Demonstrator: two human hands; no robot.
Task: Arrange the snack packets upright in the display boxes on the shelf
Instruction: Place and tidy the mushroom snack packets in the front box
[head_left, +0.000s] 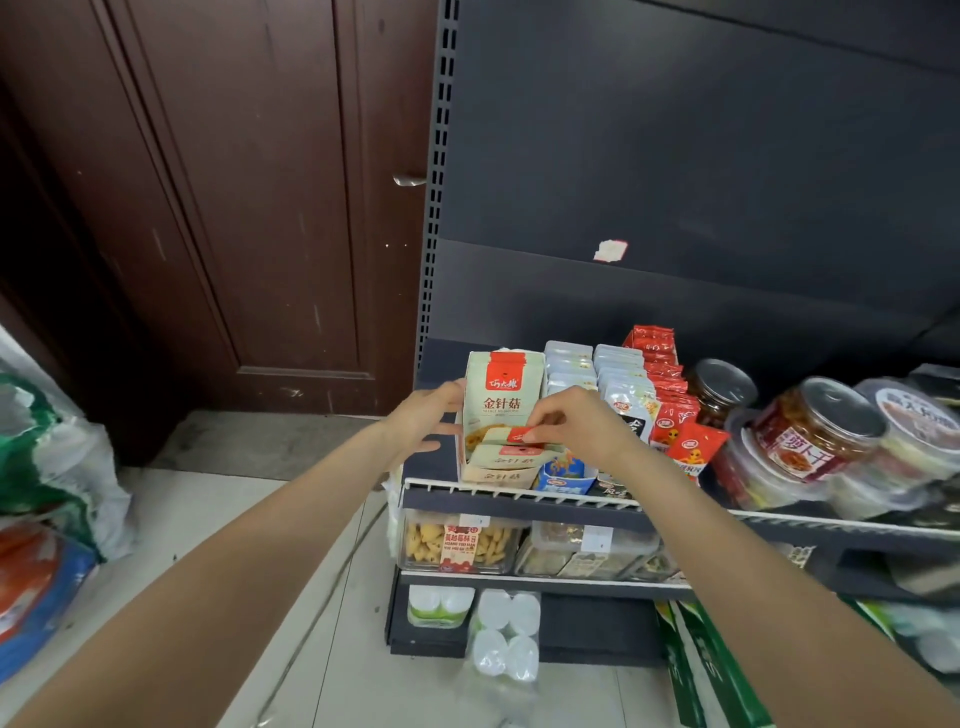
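A pale green display box (503, 395) with a red label stands at the left end of the shelf (519, 500). Matching pale green snack packets (511, 457) sit in its open front, leaning forward. My left hand (428, 415) rests with straight fingers against the box's left side. My right hand (569, 423) pinches the red top of a packet (524, 435) at the front of the box. Grey packets (571, 366) and red packets (670, 400) fill the boxes to the right.
Clear jars with red labels (815, 431) crowd the shelf's right side. A white wire rail (524, 491) runs along the shelf's front edge. Lower shelves hold tubs of snacks (457, 540). A brown door (234, 208) stands at left, with sacks (47, 467) on the floor.
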